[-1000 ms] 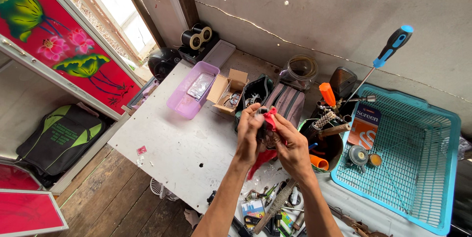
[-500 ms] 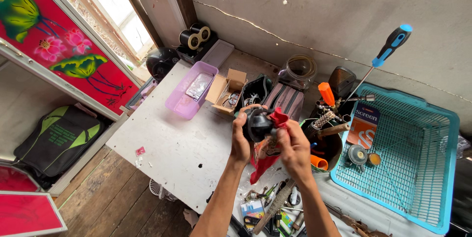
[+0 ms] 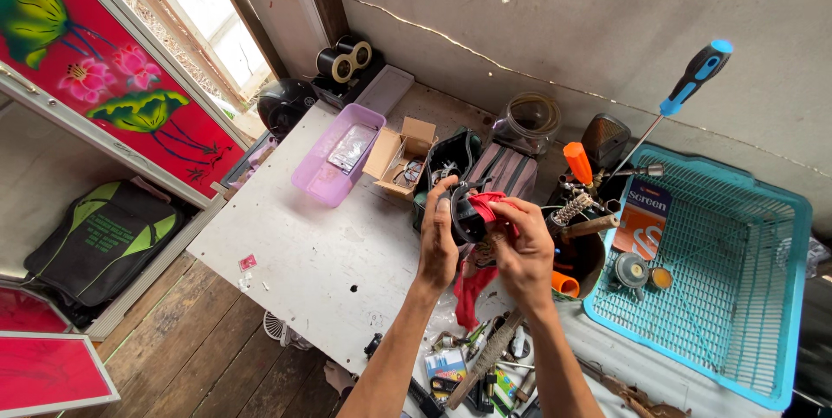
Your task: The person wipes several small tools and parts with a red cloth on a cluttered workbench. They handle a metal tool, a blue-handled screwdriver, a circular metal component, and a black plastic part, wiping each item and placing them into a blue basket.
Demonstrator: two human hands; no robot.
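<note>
Here, both hands are up over the white table (image 3: 286, 253), mid-frame. Left hand (image 3: 438, 240) grips a small black rounded part (image 3: 468, 214), fingers curled round its near side; right hand (image 3: 527, 253) pinches a red cloth (image 3: 490, 210) vs. the part's right face, rest of cloth hanging down below. Part sits between the hands, long axis approx. upright, touching both. Right of them: dark tool holder (image 3: 581, 249), teal basket (image 3: 737, 271). Left: purple tray (image 3: 325, 180), cardboard box (image 3: 399, 154). Wooden floor, rough wall behind.
</note>
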